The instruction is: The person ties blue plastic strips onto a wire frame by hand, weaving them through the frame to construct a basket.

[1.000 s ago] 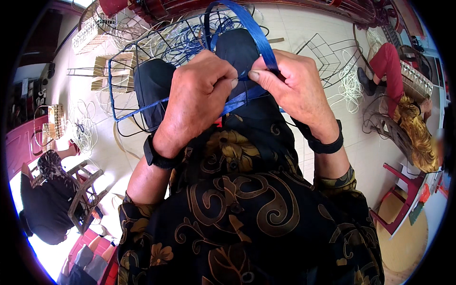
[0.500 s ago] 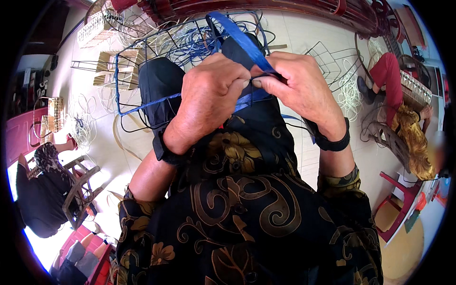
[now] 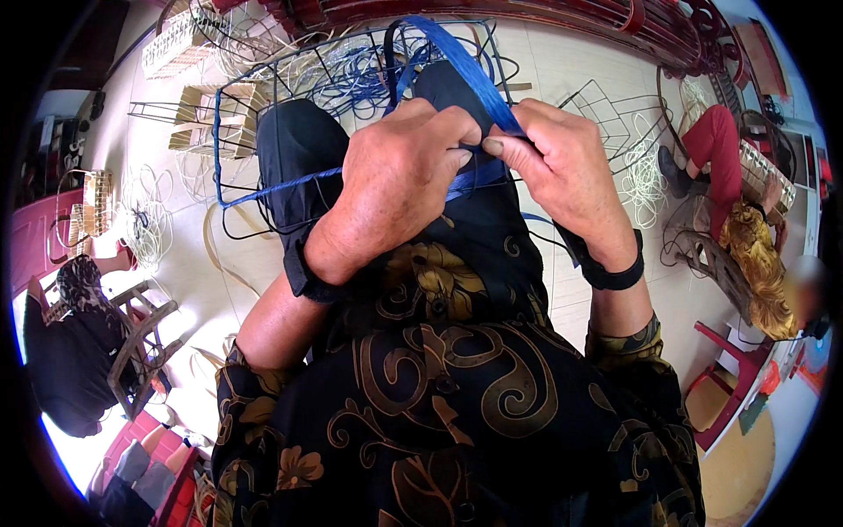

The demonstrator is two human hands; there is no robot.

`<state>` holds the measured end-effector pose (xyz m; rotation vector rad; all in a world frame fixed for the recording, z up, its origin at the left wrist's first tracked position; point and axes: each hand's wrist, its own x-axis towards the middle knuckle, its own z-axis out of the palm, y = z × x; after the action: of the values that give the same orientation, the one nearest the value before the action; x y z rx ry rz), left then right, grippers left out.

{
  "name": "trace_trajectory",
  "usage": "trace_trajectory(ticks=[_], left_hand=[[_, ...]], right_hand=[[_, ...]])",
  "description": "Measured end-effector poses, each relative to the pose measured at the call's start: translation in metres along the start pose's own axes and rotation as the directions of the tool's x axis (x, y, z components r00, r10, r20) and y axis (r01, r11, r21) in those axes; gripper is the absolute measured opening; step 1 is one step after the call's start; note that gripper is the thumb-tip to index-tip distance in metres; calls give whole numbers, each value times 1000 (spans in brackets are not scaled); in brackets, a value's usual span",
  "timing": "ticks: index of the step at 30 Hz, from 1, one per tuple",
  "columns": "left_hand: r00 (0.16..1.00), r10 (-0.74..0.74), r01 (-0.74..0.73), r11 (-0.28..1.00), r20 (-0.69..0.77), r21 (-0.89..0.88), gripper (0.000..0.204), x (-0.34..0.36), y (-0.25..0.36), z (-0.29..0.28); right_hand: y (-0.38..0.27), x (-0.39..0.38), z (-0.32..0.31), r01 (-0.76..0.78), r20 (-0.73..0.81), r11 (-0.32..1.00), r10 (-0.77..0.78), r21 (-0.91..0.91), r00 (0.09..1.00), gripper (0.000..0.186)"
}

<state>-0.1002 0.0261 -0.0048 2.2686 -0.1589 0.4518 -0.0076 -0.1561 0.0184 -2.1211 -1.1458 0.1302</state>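
A black wire basket frame (image 3: pixel 217 149) rests across my knees, and blue strip is wound along part of its near edge. My left hand (image 3: pixel 399 180) is closed over that edge, thumb and forefinger pinched together; the wire under the fingers is hidden. Close beside it, my right hand (image 3: pixel 566 171) pinches a flat blue strip (image 3: pixel 465 75) between thumb and curled fingers. From there the strip arches up and over toward the far side of the frame. More blue strip shows below the hands, over my lap.
Tangled blue and white strips (image 3: pixel 351 75) lie beyond my knees. Woven baskets (image 3: pixel 213 119) stand on the floor at left. Another wire frame (image 3: pixel 606 114) and a pale coil (image 3: pixel 647 171) are at right. People sit on both sides, beside a wooden chair (image 3: pixel 140 347) at left.
Both hands have shifted slightly to the right, still close together. The arch of blue strip has moved right with my right hand and its upper bend sits a little higher.
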Motion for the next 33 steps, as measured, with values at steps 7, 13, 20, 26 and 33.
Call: trace_trajectory(ticks=[7, 13, 20, 26, 33], left_hand=[[999, 1, -3, 999, 46, 39, 17, -1, -1, -2], [996, 78, -76, 996, -42, 56, 16, -3, 0, 4], [953, 273, -261, 960, -130, 100, 17, -2, -7, 11], [948, 287, -267, 953, -141, 142, 17, -3, -9, 17], [981, 189, -183, 977, -41, 108, 16, 0, -1, 10]], right_hand=[[-3, 8, 1, -69, -28, 997, 69, -15, 997, 20], [-5, 10, 2, -106, -43, 989, 102, -101, 994, 19], [-8, 12, 2, -73, -26, 982, 69, -177, 997, 19], [-10, 15, 0, -89, 54, 946, 111, -312, 992, 17], [-6, 21, -3, -70, 137, 927, 128, -368, 982, 14]])
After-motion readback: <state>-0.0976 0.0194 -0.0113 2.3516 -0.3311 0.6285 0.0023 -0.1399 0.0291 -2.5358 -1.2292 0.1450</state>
